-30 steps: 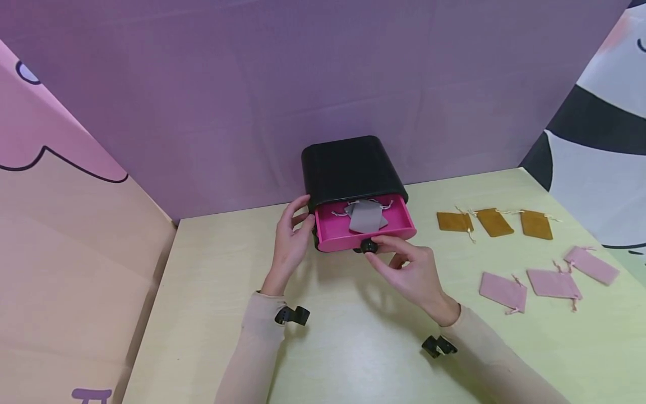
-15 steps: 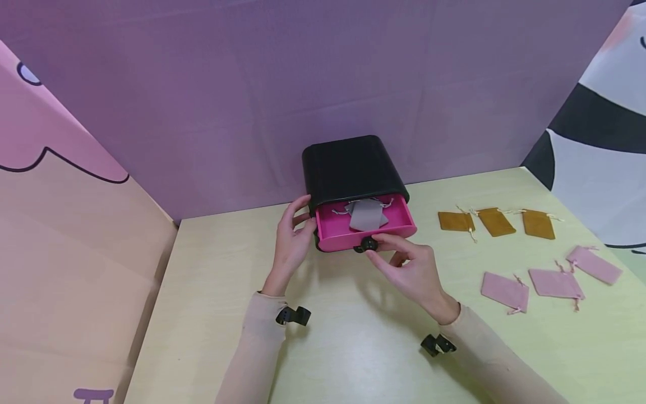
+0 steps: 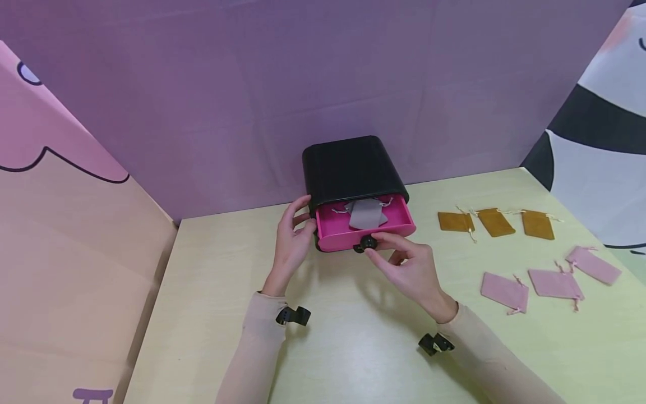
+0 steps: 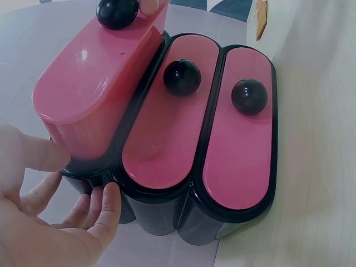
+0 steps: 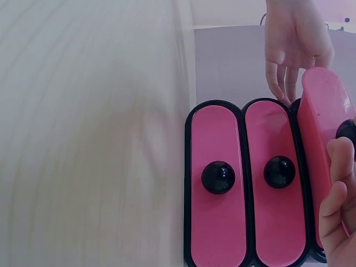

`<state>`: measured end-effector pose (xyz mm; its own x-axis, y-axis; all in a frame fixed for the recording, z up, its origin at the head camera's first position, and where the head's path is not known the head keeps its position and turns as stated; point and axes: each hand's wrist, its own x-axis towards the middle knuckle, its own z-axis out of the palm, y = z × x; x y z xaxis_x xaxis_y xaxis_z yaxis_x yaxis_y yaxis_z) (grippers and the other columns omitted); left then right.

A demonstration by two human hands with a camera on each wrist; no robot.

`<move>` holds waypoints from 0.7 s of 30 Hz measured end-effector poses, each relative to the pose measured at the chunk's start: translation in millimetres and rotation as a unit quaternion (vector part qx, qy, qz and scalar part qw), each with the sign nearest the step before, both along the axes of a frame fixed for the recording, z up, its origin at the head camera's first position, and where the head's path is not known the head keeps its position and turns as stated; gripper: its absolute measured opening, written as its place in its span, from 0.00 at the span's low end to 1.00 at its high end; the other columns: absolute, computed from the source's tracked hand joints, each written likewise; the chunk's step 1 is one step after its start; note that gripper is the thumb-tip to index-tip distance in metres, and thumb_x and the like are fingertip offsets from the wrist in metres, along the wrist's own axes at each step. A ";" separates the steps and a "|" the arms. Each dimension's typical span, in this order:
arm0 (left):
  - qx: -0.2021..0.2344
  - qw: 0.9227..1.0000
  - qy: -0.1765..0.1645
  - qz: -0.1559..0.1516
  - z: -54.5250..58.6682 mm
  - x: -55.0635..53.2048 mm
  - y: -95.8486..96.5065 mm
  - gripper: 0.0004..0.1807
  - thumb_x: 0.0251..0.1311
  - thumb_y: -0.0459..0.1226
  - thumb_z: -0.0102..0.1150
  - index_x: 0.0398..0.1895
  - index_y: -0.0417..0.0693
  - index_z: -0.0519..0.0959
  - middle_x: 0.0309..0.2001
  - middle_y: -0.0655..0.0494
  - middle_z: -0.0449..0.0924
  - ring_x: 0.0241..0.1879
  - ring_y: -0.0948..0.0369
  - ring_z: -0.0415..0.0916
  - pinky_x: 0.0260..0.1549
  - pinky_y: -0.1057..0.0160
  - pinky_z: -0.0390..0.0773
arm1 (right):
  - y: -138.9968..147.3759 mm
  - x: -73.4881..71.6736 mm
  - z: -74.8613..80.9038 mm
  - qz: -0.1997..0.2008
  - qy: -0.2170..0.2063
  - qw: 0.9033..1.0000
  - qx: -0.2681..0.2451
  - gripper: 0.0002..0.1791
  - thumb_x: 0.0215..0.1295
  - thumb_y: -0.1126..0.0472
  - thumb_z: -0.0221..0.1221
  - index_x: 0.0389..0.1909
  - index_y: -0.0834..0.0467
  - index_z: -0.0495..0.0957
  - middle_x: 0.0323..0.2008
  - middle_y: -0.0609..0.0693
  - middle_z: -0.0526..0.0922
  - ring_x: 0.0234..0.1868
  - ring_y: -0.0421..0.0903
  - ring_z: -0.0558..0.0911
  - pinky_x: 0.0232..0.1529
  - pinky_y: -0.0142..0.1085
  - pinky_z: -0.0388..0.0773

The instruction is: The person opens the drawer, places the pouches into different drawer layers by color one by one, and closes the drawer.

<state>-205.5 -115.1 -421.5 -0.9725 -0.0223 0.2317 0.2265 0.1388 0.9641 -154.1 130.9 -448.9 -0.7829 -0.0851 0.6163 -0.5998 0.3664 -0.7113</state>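
Drawer edge (image 3: 339, 241) inched inward | right hand (image 3: 413, 268) pinches knob (image 3: 368, 242) | mustard pouches (image 3: 496, 223) apart

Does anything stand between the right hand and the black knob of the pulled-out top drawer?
No, nothing visible: the right hand pinches the black knob directly. The gray drawstring pouches lie inside the pink top drawer, out of the way.

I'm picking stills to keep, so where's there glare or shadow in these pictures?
Head view: glare on the table, soft shadows near the left hand and right hand; left wrist view: small highlights on the open drawer and black knobs; right wrist view: highlights on black knobs too.
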 end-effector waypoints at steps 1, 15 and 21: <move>0.000 1.000 0.000 0.000 0.1 0.1 -0.1 0.28 0.72 0.30 0.54 0.74 0.55 0.74 0.74 0.49 0.72 0.66 0.45 0.77 0.66 0.42 0.80 | -0.2 -0.3 0.0 0.000 0.000 1.000 0.000 0.20 0.56 0.72 0.76 0.51 0.60 0.90 0.34 0.55 0.93 0.16 0.36 0.76 0.22 0.25 0.74; -0.004 1.000 -0.001 0.003 0.7 0.4 -0.2 0.29 0.72 0.31 0.55 0.75 0.54 0.74 0.74 0.49 0.72 0.66 0.45 0.77 0.66 0.42 0.80 | -0.5 -4.0 -0.9 -0.003 -0.011 1.000 -0.007 0.20 0.57 0.72 0.75 0.52 0.60 0.89 0.35 0.56 0.93 0.16 0.36 0.76 0.20 0.26 0.73; -0.005 1.000 -0.004 0.004 0.8 0.4 0.1 0.28 0.72 0.31 0.56 0.75 0.55 0.74 0.74 0.49 0.73 0.66 0.45 0.77 0.66 0.42 0.80 | -1.3 -3.5 -1.6 -0.005 -0.020 1.000 -0.015 0.20 0.58 0.71 0.76 0.52 0.60 0.89 0.36 0.56 0.93 0.16 0.37 0.76 0.20 0.26 0.73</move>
